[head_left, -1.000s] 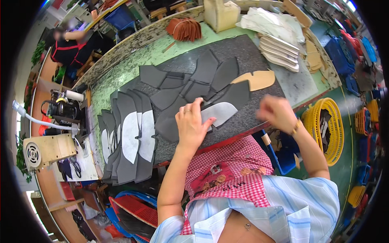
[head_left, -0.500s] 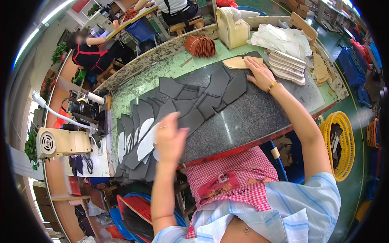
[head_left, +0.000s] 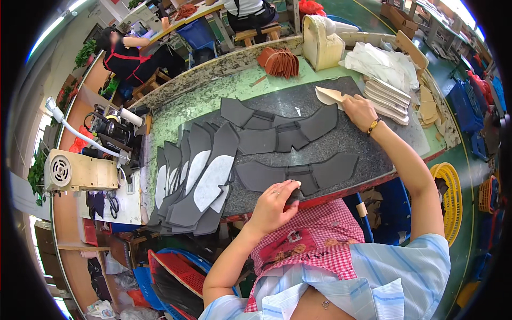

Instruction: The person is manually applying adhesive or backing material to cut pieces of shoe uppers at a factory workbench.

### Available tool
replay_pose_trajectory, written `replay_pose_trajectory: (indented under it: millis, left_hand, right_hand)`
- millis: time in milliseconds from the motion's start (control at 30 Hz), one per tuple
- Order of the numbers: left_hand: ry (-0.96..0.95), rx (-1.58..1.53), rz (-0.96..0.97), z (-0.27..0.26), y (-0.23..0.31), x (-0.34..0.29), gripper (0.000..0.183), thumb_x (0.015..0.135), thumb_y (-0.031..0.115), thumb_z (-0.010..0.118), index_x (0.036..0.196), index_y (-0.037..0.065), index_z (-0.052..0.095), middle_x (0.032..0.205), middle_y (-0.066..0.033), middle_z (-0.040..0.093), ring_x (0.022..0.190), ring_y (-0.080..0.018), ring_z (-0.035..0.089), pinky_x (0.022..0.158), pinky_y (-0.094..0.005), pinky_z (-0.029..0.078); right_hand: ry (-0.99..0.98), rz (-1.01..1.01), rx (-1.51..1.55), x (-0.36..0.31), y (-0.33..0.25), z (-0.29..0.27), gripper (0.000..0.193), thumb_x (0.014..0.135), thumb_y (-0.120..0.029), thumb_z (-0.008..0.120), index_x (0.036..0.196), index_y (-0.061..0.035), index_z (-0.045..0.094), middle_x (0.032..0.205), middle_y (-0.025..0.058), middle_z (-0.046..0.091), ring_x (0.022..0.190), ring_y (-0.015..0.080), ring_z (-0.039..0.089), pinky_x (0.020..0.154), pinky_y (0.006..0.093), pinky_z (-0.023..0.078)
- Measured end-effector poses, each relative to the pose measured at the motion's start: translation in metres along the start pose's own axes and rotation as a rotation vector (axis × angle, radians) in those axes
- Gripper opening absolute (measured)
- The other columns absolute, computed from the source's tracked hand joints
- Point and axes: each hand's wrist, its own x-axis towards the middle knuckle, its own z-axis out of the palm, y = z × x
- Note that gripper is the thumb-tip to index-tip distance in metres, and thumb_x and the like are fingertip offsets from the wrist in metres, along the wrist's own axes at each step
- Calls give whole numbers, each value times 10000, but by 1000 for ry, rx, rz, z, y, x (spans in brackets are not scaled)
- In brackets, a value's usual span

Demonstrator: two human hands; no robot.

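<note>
Head view: nearest, a red-checked apron (head_left: 306, 232) is marked with small dark lettering, unreadable at this size. Just beyond, the near edge of the front grey piece (head_left: 264, 176) is met by the left hand (head_left: 273, 208); its fingers are bent, and whether the edge is pinched cannot be told. Half a second ago that hand was blurred beside the white-patched grey stack (head_left: 205, 178), and the loose grey pieces were clustered; now this one is laid apart along the front of the dark board (head_left: 362, 144). Farther back, the tan piece (head_left: 330, 95) is pinched at its right end by the right hand (head_left: 360, 111), where a flattened hand was seen earlier. Beyond, a reddish-brown bundle (head_left: 278, 62) is set.
</note>
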Motion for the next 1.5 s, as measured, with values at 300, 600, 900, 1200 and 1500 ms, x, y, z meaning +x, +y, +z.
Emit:
replay_pose_trajectory:
  millis: [300, 600, 900, 1200, 1500]
  left_hand:
    - [142, -300, -169, 14, 4, 64, 405, 831, 99, 682, 1200, 17, 536, 1101, -163, 670, 1003, -238, 665, 864, -326, 510]
    - [325, -1131, -519, 49, -21, 132, 573, 868, 64, 675, 1320, -48, 340, 1043, -186, 655, 957, -201, 652, 858, -286, 527]
    - [530, -1044, -408, 21, -20, 134, 587, 882, 51, 654, 1349, -40, 310, 1032, -173, 666, 944, -174, 653, 851, -291, 520]
    - [515, -622, -320, 1, 10, 91, 574, 862, -47, 624, 1348, 7, 322, 1097, -217, 659, 880, -132, 663, 801, -241, 521]
    - [591, -745, -248, -4, 32, 73, 437, 871, -33, 624, 1264, -13, 432, 1010, -171, 697, 909, -165, 676, 815, -268, 532]
  right_hand:
    - [-217, 957, 1324, -30, 15, -19, 106, 776, -134, 709, 814, -45, 667, 656, 91, 613, 605, 201, 599, 550, 313, 450]
    - [199, 148, 795, -33, -95, -79, 153, 735, -50, 743, 682, -36, 601, 668, 61, 567, 624, 201, 551, 565, 305, 433]
    - [482, 42, 538, -17, -94, -93, 188, 704, 35, 691, 862, -57, 652, 875, 94, 620, 754, 251, 632, 664, 331, 521]
    - [211, 367, 1209, 14, -160, -105, 153, 801, -119, 706, 910, -12, 700, 827, 132, 684, 725, 249, 678, 645, 301, 519]
    - [-248, 488, 1720, 17, -155, -140, 135, 809, -50, 648, 826, 81, 673, 724, 76, 682, 665, 91, 651, 640, 225, 552]
